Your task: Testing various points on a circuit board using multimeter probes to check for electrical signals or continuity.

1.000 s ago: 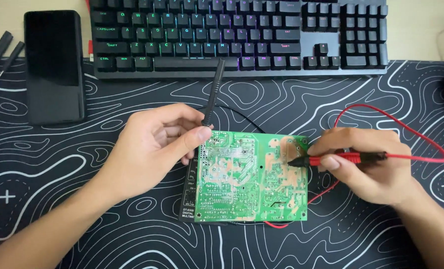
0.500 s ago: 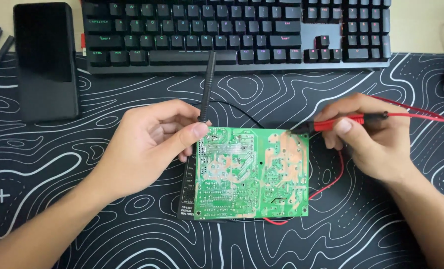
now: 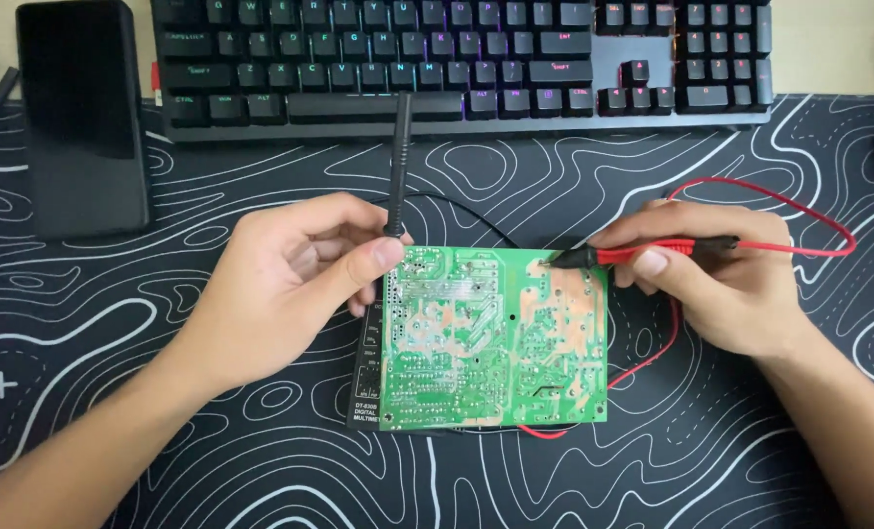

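Head view: a green circuit board [image 3: 496, 338] lies solder side up on the patterned black desk mat [image 3: 163, 392], atop a dark meter. The left hand [image 3: 290, 279] pinches a black probe [image 3: 398, 162] at the board's far left corner; the right hand [image 3: 721, 279] grips a red probe [image 3: 643, 255], its tip at the far right edge. This looks like point-to-point probing; the next contact needs steady tip placement. A keyboard [image 3: 457, 59] lies beyond.

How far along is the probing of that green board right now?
Set up: the green circuit board lies solder side up on a dark device. In hand: the left hand pins the black probe at the top-left corner; the right hand holds the red probe, tip at the top-right edge. Left: lower solder points, untouched.
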